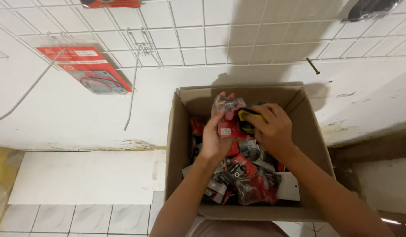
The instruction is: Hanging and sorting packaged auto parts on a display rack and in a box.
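Right now both hands hold small packets above an open cardboard box.

I see my left hand (216, 136) closed around a red blister packet (227, 118), raised over the cardboard box (178, 145). My right hand (271, 129) sits just beside it, touching the same bundle, fingers wrapped on a yellow-and-black item (247, 119) whose kind I cannot tell. Below both hands the box is filled with a heap of red and clear packets (244, 175). Beyond the hands a white wire grid (189, 39) hangs on the wall, and up to the left of my left hand a red carded packet (91, 70) hangs from it. A long bare hook (132, 87) juts out nearby.
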